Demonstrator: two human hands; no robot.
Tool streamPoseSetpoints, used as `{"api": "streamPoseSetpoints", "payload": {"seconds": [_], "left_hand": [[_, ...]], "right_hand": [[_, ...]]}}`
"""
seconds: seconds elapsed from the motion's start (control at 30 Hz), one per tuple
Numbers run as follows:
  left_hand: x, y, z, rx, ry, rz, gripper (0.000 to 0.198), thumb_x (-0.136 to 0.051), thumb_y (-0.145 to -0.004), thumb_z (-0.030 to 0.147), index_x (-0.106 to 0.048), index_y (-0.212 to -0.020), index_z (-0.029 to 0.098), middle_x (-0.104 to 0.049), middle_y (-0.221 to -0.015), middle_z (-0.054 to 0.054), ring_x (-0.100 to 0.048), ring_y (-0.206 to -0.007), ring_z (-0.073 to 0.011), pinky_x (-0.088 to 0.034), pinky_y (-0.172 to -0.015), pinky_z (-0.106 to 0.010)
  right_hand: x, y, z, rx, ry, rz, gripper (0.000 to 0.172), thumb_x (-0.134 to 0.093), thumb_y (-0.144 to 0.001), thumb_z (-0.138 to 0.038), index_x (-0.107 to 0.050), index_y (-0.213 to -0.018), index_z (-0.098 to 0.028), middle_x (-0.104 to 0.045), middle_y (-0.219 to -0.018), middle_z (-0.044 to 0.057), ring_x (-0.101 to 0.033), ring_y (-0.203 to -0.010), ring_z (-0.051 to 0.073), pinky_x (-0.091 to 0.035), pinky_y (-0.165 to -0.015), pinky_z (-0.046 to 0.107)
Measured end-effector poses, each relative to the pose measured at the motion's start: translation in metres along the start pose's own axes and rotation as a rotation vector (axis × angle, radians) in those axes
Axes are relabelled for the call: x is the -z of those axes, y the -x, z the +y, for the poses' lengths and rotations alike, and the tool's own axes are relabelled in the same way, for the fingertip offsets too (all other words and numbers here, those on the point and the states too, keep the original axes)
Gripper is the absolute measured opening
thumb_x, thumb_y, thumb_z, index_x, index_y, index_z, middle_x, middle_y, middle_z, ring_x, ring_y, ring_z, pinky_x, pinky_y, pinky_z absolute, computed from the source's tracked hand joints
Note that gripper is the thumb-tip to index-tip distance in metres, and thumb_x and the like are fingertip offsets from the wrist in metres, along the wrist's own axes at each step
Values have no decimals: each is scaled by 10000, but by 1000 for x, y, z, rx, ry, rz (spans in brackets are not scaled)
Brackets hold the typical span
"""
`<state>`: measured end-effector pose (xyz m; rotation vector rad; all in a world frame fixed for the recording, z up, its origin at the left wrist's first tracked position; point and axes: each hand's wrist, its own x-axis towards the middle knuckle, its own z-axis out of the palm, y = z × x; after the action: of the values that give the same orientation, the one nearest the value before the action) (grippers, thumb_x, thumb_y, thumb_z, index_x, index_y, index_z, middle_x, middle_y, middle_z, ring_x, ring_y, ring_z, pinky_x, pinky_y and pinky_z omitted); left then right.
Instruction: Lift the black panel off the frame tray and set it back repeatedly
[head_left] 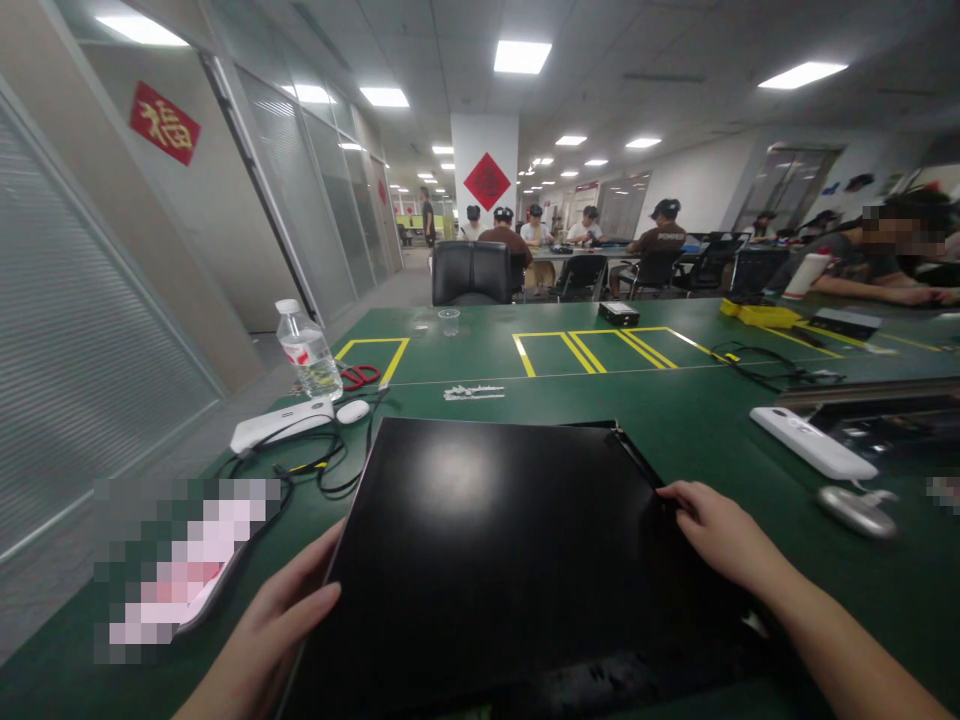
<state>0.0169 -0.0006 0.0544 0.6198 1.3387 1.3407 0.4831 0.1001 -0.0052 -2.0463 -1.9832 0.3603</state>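
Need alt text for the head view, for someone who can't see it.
The left hand and right hand hold opposite sides of a flat black panel over a green table. A clear bottle stands beyond, on the left; people sit in the background.

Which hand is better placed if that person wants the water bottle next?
Probably the left hand: it's at the left edge of the black panel, on the same side as the water bottle. The right hand is at the opposite edge, farther away.
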Motion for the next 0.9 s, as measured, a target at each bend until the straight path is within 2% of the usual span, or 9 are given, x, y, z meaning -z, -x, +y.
{"api": "streamPoseSetpoints", "payload": {"seconds": [0.07, 0.2, 0.37, 0.47, 0.6, 0.7, 0.8, 0.9], "left_hand": [[1, 3, -1, 8, 0, 20, 677, -895, -474, 393, -759, -1128, 282, -771, -1183, -55, -571, -1238, -448, -517, -982, -460], [4, 4, 0, 22, 40, -25, 683, -877, -524, 366, -735, -1187, 289, -770, -1183, -64, -588, -1214, -458, -533, -957, -496], [2, 6, 3, 50, 72, -59, 702, -894, -520, 320, -726, -1200, 282, -745, -1234, -64, -577, -1228, -456, -532, -968, -498], [1, 7, 3, 24, 81, -52, 646, -902, -513, 297, -753, -1142, 294, -749, -1230, -46, -560, -1254, -437, -518, -996, -469], [-2, 9, 4, -4, 81, -33, 624, -909, -479, 270, -776, -1088, 289, -754, -1220, -50, -546, -1265, -445, -491, -1028, -481], [-3, 9, 4, 2, 89, -29, 647, -927, -449, 286, -777, -1078, 288, -747, -1233, -45, -546, -1266, -444, -494, -1025, -469], [-3, 8, 5, -1, 100, -10, 649, -935, -444, 303, -772, -1072, 300, -751, -1228, -26, -567, -1251, -426, -530, -982, -434], [0, 7, 7, -27, 77, 38, 670, -938, -434, 288, -756, -1079, 309, -777, -1172, -10, -627, -1184, -407, -582, -896, -407]], "right_hand": [[-1, 0, 1, 3, -11, 4, 380, -419, -815, -181, -683, -1086, -216, -674, -1082, 78, -640, -959, 210, -474, -845, 321], [-1, -1, 2, 2, -42, 16, 370, -441, -795, -200, -684, -1072, -235, -680, -1032, 60, -640, -909, 203, -473, -828, 314], [4, -3, -1, -34, -87, 50, 419, -436, -817, -278, -672, -1156, -211, -662, -923, 64, -634, -777, 201, -490, -745, 324], [5, -5, -3, -31, -178, 127, 440, -413, -869, -391, -677, -1166, -202, -663, -1040, 102, -656, -895, 219, -503, -819, 329], [2, -7, -2, -89, -269, 162, 420, -438, -867, -461, -716, -1039, -197, -656, -1158, 139, -639, -1050, 262, -497, -907, 354], [2, -7, -4, -113, -351, 198, 348, -506, -824, -468, -726, -918, -216, -669, -1140, 122, -627, -1081, 273, -488, -939, 362], [7, -4, -10, -141, -476, 301, 266, -587, -749, -442, -731, -804, -224, -663, -1156, 108, -611, -1103, 280, -468, -968, 367], [16, 2, -19, -130, -744, 376, 248, -694, -649, -430, -742, -776, -222, -677, -1151, 97, -599, -1127, 303, -449, -999, 391]]}}
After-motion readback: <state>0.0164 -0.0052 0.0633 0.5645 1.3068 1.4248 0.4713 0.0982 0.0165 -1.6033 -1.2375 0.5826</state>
